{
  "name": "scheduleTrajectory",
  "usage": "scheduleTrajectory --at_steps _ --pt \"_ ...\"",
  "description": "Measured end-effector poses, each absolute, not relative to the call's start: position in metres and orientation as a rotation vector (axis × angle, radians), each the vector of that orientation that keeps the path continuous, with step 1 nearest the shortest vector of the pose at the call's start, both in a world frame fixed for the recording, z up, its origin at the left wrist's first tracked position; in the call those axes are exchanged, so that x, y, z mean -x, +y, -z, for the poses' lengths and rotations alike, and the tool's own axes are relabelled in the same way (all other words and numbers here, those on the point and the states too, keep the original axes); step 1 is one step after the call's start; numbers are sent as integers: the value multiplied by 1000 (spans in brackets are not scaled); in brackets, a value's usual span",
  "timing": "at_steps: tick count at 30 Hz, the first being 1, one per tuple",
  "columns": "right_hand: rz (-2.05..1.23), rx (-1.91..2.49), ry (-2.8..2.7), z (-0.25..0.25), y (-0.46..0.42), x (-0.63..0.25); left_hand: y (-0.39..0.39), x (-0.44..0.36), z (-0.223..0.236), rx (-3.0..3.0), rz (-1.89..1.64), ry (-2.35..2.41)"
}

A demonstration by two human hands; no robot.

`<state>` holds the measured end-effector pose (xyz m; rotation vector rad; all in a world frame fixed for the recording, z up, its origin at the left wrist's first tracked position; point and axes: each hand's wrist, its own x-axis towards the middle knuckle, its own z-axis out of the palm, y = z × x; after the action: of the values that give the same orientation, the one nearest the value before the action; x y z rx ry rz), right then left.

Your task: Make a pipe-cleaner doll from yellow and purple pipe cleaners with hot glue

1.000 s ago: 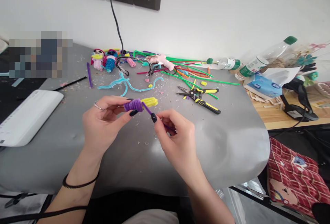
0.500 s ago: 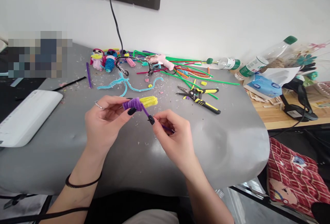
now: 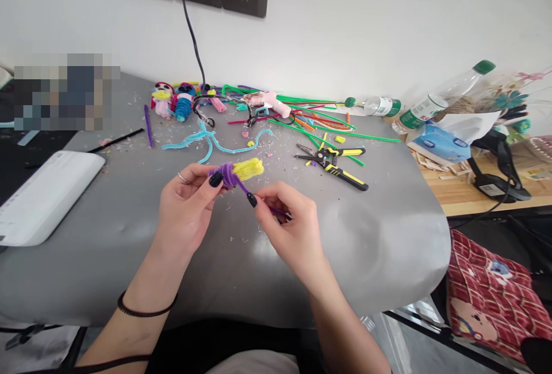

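Note:
Above the grey table point(image 3: 379, 247), my left hand point(image 3: 187, 210) pinches a small roll of pipe cleaner point(image 3: 237, 172), purple where my fingers grip it and yellow at its right end. A purple pipe cleaner strand point(image 3: 259, 203) runs down from the roll into my right hand point(image 3: 288, 233), whose thumb and forefinger are closed on it. Both hands hover just over the table's middle.
Yellow-handled pliers point(image 3: 336, 164) lie to the right beyond my hands. A pink glue gun point(image 3: 269, 101), loose coloured pipe cleaners point(image 3: 328, 124) and small finished figures point(image 3: 175, 101) sit near the wall. A white device point(image 3: 43, 193) rests at left; bottles point(image 3: 431, 104) and tissues point(image 3: 444, 141) at right.
My left hand has shifted right and turned the roll, its thumb now on top of the purple part. My right hand has drawn slightly nearer to the roll.

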<state>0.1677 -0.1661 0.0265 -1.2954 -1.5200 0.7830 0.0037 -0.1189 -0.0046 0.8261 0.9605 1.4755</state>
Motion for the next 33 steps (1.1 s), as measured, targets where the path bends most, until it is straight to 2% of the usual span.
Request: scheduleTrajectory --at_steps 13,21,33 --pt "-612 1280 -1594 -21 -163 -172 -118 -8 19 -761 -1270 1022" --pt "-543 1242 -1596 -22 -159 -175 -118 -21 -13 -208 -1164 1009" --pt "-527 1250 -1598 -24 -157 -180 -117 -25 -23 -149 -1045 1058"
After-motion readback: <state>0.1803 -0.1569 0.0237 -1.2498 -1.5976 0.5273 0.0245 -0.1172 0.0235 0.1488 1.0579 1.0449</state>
